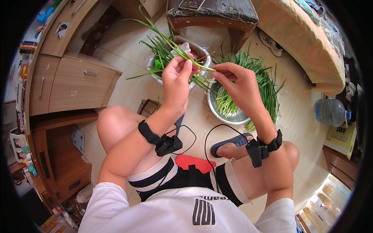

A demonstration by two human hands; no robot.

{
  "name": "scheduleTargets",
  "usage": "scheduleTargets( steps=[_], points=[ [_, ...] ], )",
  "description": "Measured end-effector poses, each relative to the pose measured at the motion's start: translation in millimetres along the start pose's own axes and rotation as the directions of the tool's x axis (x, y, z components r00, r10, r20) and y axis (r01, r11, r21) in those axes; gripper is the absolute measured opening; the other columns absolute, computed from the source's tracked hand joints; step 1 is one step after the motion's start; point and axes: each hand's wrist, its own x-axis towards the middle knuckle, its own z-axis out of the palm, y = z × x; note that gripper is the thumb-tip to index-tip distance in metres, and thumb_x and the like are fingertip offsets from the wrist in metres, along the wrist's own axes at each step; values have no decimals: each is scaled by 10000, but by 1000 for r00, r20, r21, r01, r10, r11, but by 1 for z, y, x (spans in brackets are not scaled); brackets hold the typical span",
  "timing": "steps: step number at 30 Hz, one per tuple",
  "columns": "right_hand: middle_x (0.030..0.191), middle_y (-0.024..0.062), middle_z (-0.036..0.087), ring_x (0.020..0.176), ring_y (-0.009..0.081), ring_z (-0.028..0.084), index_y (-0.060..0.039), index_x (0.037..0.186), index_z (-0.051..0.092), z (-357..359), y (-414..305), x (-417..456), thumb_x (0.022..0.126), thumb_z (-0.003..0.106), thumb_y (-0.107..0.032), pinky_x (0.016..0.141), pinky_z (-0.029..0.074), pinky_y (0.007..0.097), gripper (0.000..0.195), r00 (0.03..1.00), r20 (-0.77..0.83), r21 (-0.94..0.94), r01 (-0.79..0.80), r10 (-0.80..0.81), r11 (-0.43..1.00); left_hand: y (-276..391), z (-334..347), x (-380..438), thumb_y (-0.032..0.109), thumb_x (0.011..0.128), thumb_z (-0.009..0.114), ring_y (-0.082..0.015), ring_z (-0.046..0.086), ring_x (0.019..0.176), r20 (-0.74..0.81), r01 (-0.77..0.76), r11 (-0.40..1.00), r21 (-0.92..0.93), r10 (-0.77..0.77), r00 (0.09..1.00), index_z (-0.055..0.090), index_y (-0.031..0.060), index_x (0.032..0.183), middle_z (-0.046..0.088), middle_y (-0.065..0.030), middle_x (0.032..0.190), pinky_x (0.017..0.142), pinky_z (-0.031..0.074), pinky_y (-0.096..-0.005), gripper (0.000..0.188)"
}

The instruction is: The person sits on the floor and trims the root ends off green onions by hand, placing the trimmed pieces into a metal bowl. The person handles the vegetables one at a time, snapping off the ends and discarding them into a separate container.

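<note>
My left hand (176, 77) holds a few long green garlic chive stalks (177, 47) between thumb and fingers, their leaves pointing up and to the left. With thumb and forefinger, my right hand (240, 84) pinches the pale stem end of the held stalks. Below my left hand stands a bin (207, 59) lined with clear plastic, with more green leaves and a crumpled white scrap in it. Under my right hand sits a metal bowl (213, 108) containing chives with pale stem ends. A large heap of garlic chives (263, 77) lies beside and behind the bowl.
A worn stool (212, 17) with a phone (191, 4) on it stands beyond the bin. Wooden drawers (83, 84) line the left. At right are a cloth-draped bed (303, 43), a shoe (271, 43) and a large water bottle (330, 112). Cables hang from both wrist devices.
</note>
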Motion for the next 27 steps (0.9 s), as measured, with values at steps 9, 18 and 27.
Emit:
scheduleTargets(
  steps=[9, 18, 27],
  points=[
    [894, 104, 751, 773, 166, 720, 17, 1041, 732, 2, -4, 0, 896, 761, -50, 713, 560, 280, 162, 964, -166, -57, 203, -210, 978, 7, 12, -3, 73, 1059, 554, -175, 657, 1037, 130, -55, 996, -71, 64, 989, 585, -13, 1251, 663, -95, 1131, 975, 534, -330, 213],
    [924, 93, 741, 762, 164, 719, -9, 1029, 739, 1, -12, 1, 851, 796, -15, 691, 560, 281, 187, 896, -255, -124, 343, -364, 931, 14, 15, 1, 61, 1006, 656, -147, 670, 1023, 161, -69, 993, -95, 84, 983, 649, -15, 1210, 687, -78, 1119, 950, 546, -300, 218],
    [899, 106, 753, 760, 181, 725, 2, 1021, 750, 0, -10, -2, 880, 770, -16, 688, 563, 281, 143, 875, -244, -247, 362, -419, 899, 16, 17, -2, 49, 1020, 629, -153, 675, 1006, 153, -34, 983, -181, 62, 986, 641, -9, 1218, 696, -83, 1092, 957, 545, -302, 207]
  ],
)
